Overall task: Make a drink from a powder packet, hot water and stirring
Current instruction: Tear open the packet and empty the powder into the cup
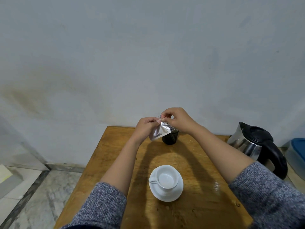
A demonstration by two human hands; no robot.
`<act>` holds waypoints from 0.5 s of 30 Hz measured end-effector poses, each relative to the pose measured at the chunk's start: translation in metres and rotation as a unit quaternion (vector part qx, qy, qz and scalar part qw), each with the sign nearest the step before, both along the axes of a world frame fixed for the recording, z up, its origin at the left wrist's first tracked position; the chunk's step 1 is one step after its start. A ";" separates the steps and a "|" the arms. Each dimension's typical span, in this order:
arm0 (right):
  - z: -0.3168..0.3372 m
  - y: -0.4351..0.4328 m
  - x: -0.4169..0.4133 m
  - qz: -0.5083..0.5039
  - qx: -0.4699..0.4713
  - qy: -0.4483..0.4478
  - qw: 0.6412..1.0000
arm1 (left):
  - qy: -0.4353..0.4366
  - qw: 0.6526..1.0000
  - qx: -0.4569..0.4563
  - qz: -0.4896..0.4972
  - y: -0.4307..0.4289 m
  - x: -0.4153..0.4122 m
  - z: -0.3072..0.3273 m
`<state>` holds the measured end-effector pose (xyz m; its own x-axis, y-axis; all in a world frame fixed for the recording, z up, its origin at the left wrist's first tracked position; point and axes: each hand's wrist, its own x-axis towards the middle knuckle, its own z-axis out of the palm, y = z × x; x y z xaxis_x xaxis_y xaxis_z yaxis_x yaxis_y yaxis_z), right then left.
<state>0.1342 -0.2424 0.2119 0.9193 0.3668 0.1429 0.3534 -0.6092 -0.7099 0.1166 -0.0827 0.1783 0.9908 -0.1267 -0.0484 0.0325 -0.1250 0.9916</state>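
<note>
Fingers [158, 120] of both hands pinch the top edge of a shiny silver packet [159, 131].

From the head view, the left hand [146, 128] and the right hand [177, 119] hold the packet up in the air, above a black cup [170, 138] at the back of the wooden desk [105, 156]. Near the front, a white cup [166, 178] sits on a white saucer [179, 189]. A steel kettle [250, 144] stands at the right edge.

A: Where's the small silver foil powder packet [159, 131]?

B: Held tilted above the tabletop's far edge, top corner pinched.

A: And the white ceramic cup [167, 178]?

B: Upright and empty on its white saucer [166, 194], mid-tabletop. The steel kettle with black lid and handle [256, 148] stands off the right edge.
</note>
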 end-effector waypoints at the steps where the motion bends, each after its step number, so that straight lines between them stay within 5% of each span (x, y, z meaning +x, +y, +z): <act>1: -0.001 0.002 0.000 0.008 -0.008 -0.016 1.000 | 0.005 1.000 -0.011 0.009 0.000 0.000 0.000; 15: -0.015 0.016 -0.014 0.157 -0.161 -0.289 0.930 | 0.027 0.995 -0.052 0.084 0.020 0.002 -0.006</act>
